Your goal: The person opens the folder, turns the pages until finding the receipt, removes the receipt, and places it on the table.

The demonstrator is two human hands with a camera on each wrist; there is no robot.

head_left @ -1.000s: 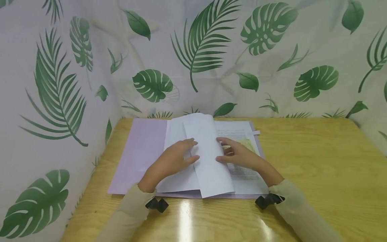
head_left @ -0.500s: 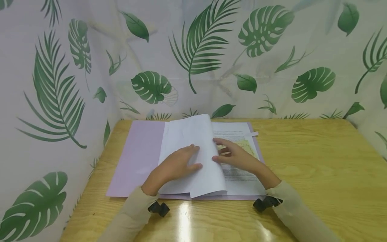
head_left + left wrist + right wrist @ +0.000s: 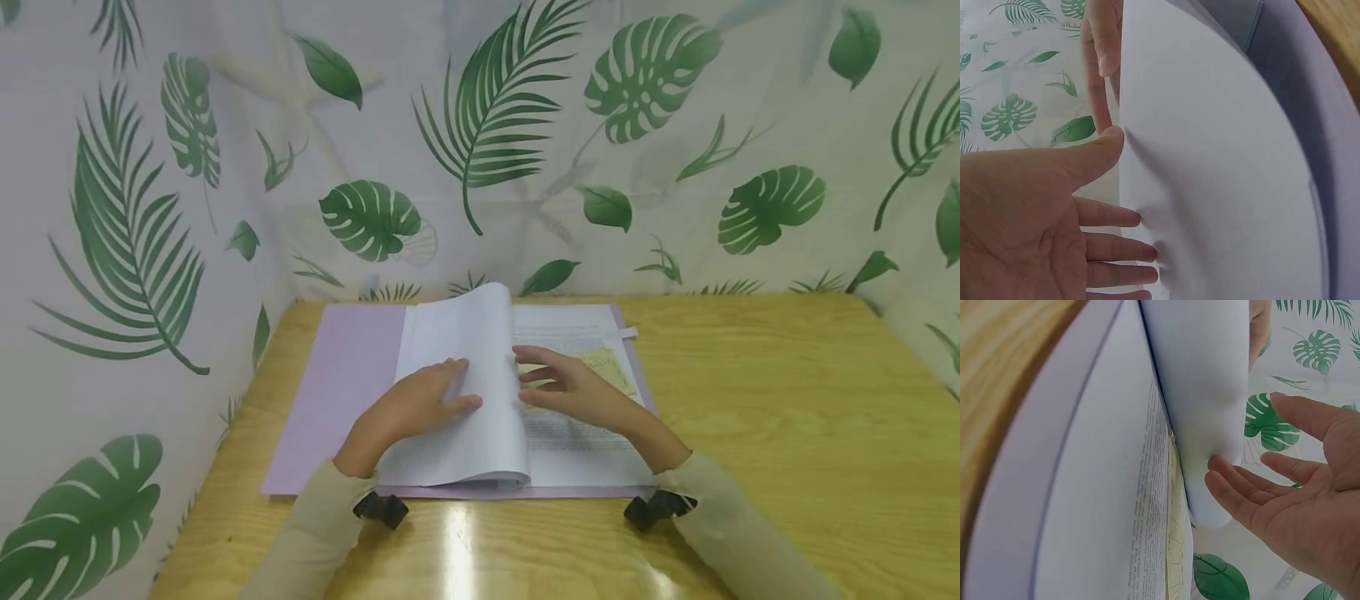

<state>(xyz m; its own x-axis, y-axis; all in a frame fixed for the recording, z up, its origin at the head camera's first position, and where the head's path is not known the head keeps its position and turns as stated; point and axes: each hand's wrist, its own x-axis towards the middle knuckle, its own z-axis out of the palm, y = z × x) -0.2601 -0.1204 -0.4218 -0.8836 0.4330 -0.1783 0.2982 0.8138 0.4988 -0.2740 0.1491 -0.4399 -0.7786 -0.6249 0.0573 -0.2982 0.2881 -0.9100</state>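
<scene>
Item: lilac folder (image 3: 341,392), lying open and flat on the wooden table (image 3: 780,417), toward its back-left corner, near the leaf-printed backdrop (image 3: 480,142).

Contents: a sheaf of white pages (image 3: 465,392) bowed over in a curl above the folder's middle, their lower edge rolled near the folder's front edge. To the right of the curl lies a printed page (image 3: 577,442), flat, with a yellowish note (image 3: 611,367) on it and a small white tab (image 3: 628,333) jutting past the folder's back-right corner.

Left hand (image 3: 412,408): palm down on the turned sheets left of the curl, fingers straight and spread, pressing the paper and gripping nothing. The left wrist view shows its fingertips (image 3: 1141,253) against the white sheet.

Right hand (image 3: 573,387): fingers loosely extended, resting over the printed page, tips against the right face of the curl. The right wrist view shows the fingers (image 3: 1235,487) touching the rolled edge of the pages (image 3: 1200,406), not clasped round it.

State of work, as judged: the sheaf is about halfway over, standing between both hands; part already lies flat on the left. What remains is laying the curl flat.

Other: two black wrist mounts (image 3: 381,508) at the table's front edge.
</scene>
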